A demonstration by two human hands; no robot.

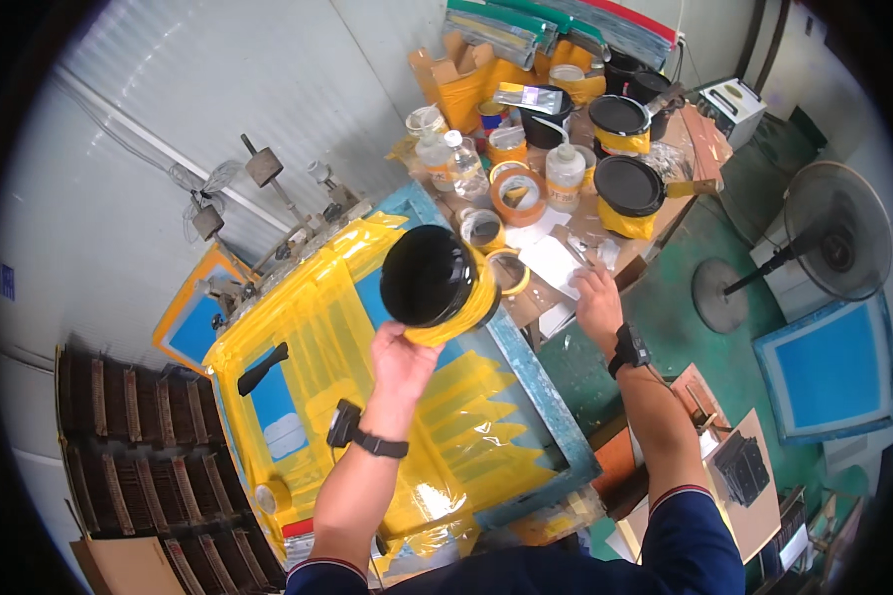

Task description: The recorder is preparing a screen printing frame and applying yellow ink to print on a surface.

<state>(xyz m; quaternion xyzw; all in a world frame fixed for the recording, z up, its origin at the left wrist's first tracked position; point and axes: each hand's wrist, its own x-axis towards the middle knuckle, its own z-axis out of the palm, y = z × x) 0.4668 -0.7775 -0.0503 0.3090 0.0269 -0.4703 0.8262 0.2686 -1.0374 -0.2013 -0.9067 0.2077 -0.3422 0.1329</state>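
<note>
My left hand (404, 362) grips a black plastic tub (429, 276) from below, its outside wrapped in yellow tape. The tub is tilted so its dark opening faces me, above a blue-framed printing screen (566, 421) largely covered with yellow tape. Over the table's near edge, my right hand (597, 297) has its fingers reaching out at the edge of a white sheet of paper (553, 266). A crumpled whitish scrap (605, 254) lies just beyond those fingertips. On the screen's left part rests a black squeegee-like strip (263, 369).
Tape rolls (518, 194), a white squeeze bottle (565, 177), a clear bottle (466, 169) and lidded black tubs (629, 186) crowd the table. A standing fan (833, 233) and a blue screen (831, 367) are at right. Dark racks (149, 407) stand at left.
</note>
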